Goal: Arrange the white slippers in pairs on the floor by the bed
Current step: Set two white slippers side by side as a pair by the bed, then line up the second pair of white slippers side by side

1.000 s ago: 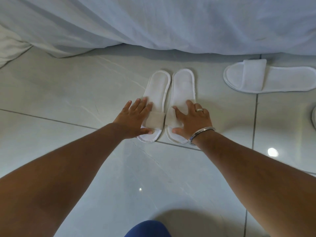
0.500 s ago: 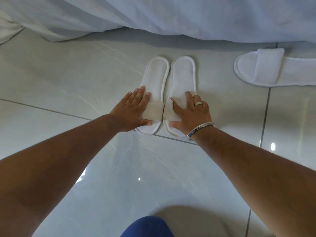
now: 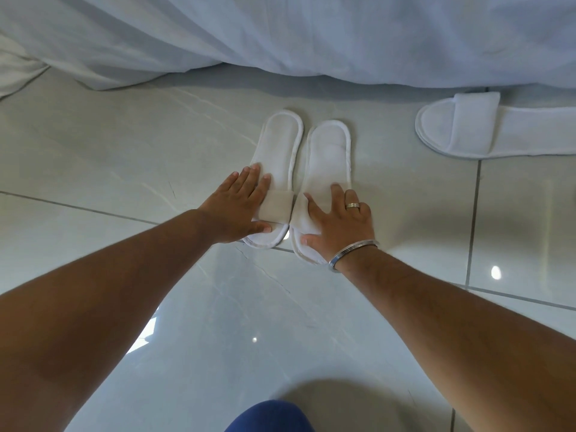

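Two white open-toe slippers lie side by side on the pale floor tiles, heels toward the bed. My left hand (image 3: 240, 207) lies flat on the left slipper (image 3: 282, 145), fingers over its left edge and thumb by the toe band. On the right slipper (image 3: 328, 151), my right hand (image 3: 339, 226), with a ring and a bangle, presses on the toe band. The right slipper sits slightly nearer to me than the left one. A third white slipper (image 3: 498, 132) lies sideways at the far right, toe pointing left.
A white bed sheet (image 3: 280, 35) hangs down to the floor across the top of the view. Glossy tiles (image 3: 93, 145) with dark grout lines spread to the left and toward me. My blue-clad knee (image 3: 271, 416) shows at the bottom edge.
Both hands stay on the pair. The right slipper has slid a little toward me, so its heel now sits lower than the left one's. The view has shifted slightly.
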`<state>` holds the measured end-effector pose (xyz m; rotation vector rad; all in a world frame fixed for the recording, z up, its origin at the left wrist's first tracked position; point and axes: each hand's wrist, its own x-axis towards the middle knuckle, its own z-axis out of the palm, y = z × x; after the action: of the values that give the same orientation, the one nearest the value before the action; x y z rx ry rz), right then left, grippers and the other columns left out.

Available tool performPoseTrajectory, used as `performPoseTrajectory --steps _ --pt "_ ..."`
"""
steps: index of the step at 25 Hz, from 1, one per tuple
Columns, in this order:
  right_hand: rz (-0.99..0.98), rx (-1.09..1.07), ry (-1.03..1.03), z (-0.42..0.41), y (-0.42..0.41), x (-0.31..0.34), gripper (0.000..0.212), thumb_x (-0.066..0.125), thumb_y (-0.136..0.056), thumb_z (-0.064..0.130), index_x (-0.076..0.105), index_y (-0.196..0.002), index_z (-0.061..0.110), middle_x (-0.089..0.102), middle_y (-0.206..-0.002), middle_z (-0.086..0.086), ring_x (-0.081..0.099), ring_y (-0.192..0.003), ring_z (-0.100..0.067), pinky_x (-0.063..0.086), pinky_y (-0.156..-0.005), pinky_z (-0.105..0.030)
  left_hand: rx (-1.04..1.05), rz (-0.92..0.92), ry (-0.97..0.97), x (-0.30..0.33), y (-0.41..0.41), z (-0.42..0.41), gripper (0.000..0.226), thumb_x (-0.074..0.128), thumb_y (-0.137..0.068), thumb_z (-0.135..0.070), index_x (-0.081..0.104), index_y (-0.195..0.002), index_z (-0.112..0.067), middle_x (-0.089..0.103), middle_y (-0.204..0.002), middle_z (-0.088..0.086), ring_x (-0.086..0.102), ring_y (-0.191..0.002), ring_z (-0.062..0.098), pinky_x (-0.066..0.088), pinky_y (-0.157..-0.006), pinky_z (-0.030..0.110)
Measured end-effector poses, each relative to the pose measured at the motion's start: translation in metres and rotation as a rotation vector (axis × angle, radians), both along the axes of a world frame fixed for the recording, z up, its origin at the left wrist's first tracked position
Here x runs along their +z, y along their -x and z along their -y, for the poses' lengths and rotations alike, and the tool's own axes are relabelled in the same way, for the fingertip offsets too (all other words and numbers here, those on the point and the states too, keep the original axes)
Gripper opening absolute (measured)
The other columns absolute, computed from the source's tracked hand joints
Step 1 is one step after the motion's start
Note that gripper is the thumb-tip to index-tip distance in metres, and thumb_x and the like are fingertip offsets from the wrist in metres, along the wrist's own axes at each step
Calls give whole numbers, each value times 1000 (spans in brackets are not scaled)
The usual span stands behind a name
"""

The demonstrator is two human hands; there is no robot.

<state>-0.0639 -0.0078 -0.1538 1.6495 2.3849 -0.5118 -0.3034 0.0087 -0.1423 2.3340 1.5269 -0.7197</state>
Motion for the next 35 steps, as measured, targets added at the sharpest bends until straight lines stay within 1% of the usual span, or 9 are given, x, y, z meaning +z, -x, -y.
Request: performPoseTrajectory --steps 10,13,15,18,26,28,30,33,35 --pt "12 12 18 -3 -3 -1 82 48 -80 68 11 -147 42 12 -156 -15 22 -137 -39 30 -101 -48 10 -34 38 2 -2 12 103 35 -88 -70 -18 -151 -9 -21 -160 22 -14 -150 34 -4 -123 45" --pt "-12 68 10 -2 -16 11 85 43 -83 67 2 -150 35 6 -160 -15 20 -141 -36 25 -106 -50 3 -105 83 14 -4 9 109 18 -78 -84 -15 -153 -11 -17 -162 19 -12 -151 32 -8 -121 50" --pt "-68 81 -36 -7 -50 32 85 43 -85 64 -1 -151 31 2 -162 -12 15 -146 -34 19 -113 -51 63 -93 54 31 -18 0 118 0 -66 -92 2 -156 -15 -1 -165 14 0 -152 31 -5 -120 53" --pt "-34 8 -94 -9 -151 64 83 49 -86 59 8 -151 29 9 -162 -12 18 -146 -34 20 -115 -50 151 6 -68 54 -81 -24 115 -1 -69 -90 19 -154 -16 17 -163 16 15 -149 37 8 -118 57" --pt "342 -379 14 42 -477 65 85 55 -84 54 15 -151 20 15 -160 -18 22 -144 -39 24 -114 -47 -14 364 -68 18 -431 -87 76 32 -97 -56 8 -155 -15 4 -165 13 3 -151 31 7 -122 46" --pt "320 -468 35 55 -504 56 82 57 -83 54 22 -149 20 22 -157 -18 30 -140 -39 32 -109 -47 -118 422 -9 8 -498 -84 69 33 -100 -49 7 -156 -18 1 -166 9 -1 -152 28 4 -122 44" --pt "259 -497 10 71 -513 43 81 65 -76 54 38 -142 18 40 -147 -19 47 -125 -41 45 -94 -48 -311 433 51 -3 -538 -79 64 32 -101 -45 8 -156 -22 0 -166 6 -3 -152 25 4 -122 43" --pt "241 -455 -29 90 -508 28 74 76 -60 52 54 -124 20 59 -125 -10 61 -93 -35 50 -70 -40 -440 372 35 -12 -546 -85 61 33 -100 -44 16 -154 -22 6 -166 6 3 -152 28 8 -122 46" --pt "280 -415 -58 82 -519 22 64 75 -62 39 56 -121 21 61 -120 -8 62 -86 -34 49 -67 -39 -424 342 -5 -10 -532 -87 60 31 -100 -45 23 -153 -18 14 -164 9 11 -151 30 12 -121 48"
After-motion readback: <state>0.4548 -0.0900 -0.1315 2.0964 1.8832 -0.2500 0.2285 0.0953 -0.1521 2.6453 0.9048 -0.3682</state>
